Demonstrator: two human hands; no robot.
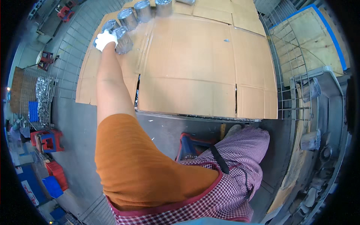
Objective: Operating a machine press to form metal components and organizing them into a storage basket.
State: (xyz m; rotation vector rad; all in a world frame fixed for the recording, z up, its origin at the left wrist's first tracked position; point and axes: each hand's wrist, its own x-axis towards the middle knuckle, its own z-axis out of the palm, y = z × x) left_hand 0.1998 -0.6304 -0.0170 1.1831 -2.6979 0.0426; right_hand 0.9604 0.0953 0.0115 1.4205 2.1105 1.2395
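Orange sleeve [138, 168] leads to the gloved left hand [106, 40] touching silvery cylinders [124, 42].

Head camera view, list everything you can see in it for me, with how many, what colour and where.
Metal cylinders: at least six, silvery grey, upper left to top of the cardboard
Cardboard sheets: several, tan, upper centre
Wire mesh panels: at least two, grey, left and right of the cardboard
Board: one, pale with blue edge, upper right
Tray: one, grey, right
Metal parts: several, silvery, in the tray
Heap of shiny pieces: one, silvery, far left
Stools: at least two, red or red-and-blue, left
Floor: one, grey, below
Apron: one, checked purple-white, bottom
Sleeve: one, orange, lower left
Left hand: one, white-gloved, at the cylinders
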